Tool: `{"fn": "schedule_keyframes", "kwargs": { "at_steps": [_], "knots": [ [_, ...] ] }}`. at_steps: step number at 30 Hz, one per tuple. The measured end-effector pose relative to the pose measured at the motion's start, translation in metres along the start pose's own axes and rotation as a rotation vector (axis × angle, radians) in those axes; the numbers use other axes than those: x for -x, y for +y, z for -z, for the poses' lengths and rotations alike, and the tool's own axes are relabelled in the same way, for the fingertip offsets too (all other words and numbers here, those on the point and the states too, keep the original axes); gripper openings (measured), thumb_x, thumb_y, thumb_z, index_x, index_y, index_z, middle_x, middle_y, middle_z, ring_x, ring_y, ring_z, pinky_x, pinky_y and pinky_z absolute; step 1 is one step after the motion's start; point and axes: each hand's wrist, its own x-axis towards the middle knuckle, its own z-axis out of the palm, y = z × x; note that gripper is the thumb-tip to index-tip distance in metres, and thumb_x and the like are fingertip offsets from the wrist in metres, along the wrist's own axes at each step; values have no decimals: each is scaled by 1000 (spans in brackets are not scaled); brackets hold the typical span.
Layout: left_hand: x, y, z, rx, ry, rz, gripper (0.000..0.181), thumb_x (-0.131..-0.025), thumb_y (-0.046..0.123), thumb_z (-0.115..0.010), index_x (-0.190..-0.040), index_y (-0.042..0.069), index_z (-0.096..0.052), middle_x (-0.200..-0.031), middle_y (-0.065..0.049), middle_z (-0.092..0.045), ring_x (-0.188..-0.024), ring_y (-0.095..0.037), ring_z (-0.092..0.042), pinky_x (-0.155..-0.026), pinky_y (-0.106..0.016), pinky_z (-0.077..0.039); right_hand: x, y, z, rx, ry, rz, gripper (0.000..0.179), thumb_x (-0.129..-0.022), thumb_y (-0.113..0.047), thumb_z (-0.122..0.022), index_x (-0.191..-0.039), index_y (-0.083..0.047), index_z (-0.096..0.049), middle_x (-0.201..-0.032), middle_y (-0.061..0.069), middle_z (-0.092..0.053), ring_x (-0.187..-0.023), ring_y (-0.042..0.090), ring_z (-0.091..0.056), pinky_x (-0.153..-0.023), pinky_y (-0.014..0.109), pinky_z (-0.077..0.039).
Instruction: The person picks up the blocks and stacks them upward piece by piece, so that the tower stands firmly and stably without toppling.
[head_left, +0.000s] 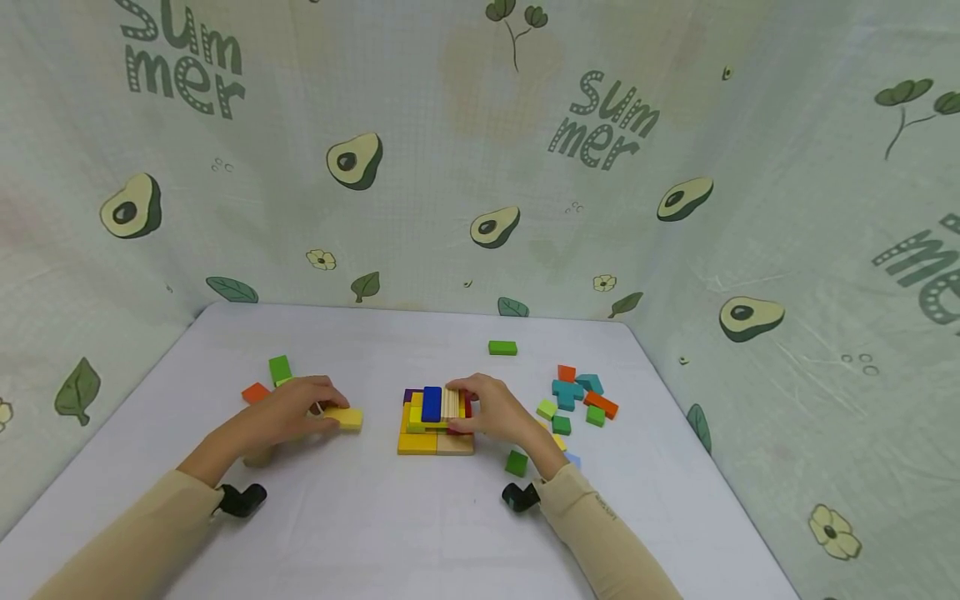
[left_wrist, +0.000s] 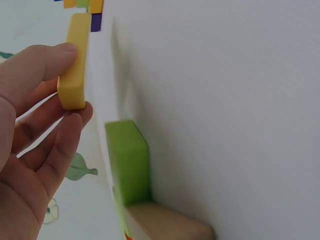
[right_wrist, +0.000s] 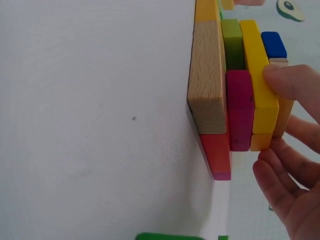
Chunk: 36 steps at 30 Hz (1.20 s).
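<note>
Stacking appears well advanced: the tiered block stack (head_left: 431, 411) stands several layers high. Left hand (head_left: 288, 410): thumb and fingers clamped on a yellow block (head_left: 350, 419), apart from the stack at its 9 o'clock. Right hand (head_left: 491, 408): thumb and fingers clamped about the upper layers. Apparently unused: loose blocks (head_left: 567, 394), 3 o'clock.

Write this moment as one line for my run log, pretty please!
left hand: holds yellow block | right hand: grips stack near top | loose blocks: on table, left and right of stack
</note>
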Motion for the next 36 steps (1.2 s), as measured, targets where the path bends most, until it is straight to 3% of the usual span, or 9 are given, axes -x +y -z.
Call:
{"fn": "schedule_keyframes", "kwargs": {
  "at_steps": [5,10,14,19,23,30,36],
  "knots": [
    [-22,15,2,4,67,-10,26,-92,22,-86,-117,18,-80,-105,11,-70,-91,-9,-62,-82,-29,-59,1,0,0,8,1,5,58,-93,-30,-86,-145,-18,-65,-128,2,-66,-115,22,-60,-101,39,-58],
    [-46,40,2,33,116,-26,29,-94,22,-84,-121,16,-78,-106,8,-71,-91,-12,-60,-83,-38,-61,1,1,0,18,-1,14,58,-93,-31,-86,-145,-19,-65,-130,2,-66,-115,21,-60,-101,38,-57],
    [-64,58,-5,54,132,-26,30,-94,22,-84,-123,17,-78,-106,8,-71,-93,-14,-62,-86,-41,-62,1,3,1,23,-6,24,59,-93,-33,-85,-146,-19,-64,-131,1,-66,-114,20,-59,-101,38,-57],
    [-82,73,-17,65,130,-21,30,-94,25,-84,-123,17,-78,-104,7,-71,-92,-13,-60,-87,-35,-60,2,3,3,29,-18,53,65,-93,-36,-85,-150,-16,-61,-135,3,-66,-115,22,-61,-102,40,-57],
    [-91,80,-26,78,128,-4,31,-94,26,-84,-123,17,-78,-104,7,-71,-92,-11,-60,-88,-29,-58,3,2,6,25,-19,83,67,-93,-36,-85,-151,-15,-59,-139,5,-66,-118,25,-62,-103,44,-57],
    [-99,89,-31,113,112,-8,31,-95,26,-83,-124,16,-78,-104,6,-71,-92,-12,-60,-88,-32,-59,1,5,11,-11,3,117,71,-92,-27,-86,-153,-11,-55,-142,6,-65,-123,28,-63,-106,47,-56],
    [-103,93,-36,119,110,8,31,-95,26,-83,-124,16,-79,-101,6,-71,-90,-12,-59,-87,-30,-58,0,5,12,-24,7,158,63,-92,-24,-86,-148,-12,-59,-137,4,-68,-119,22,-65,-105,46,-57]
  ]
}}
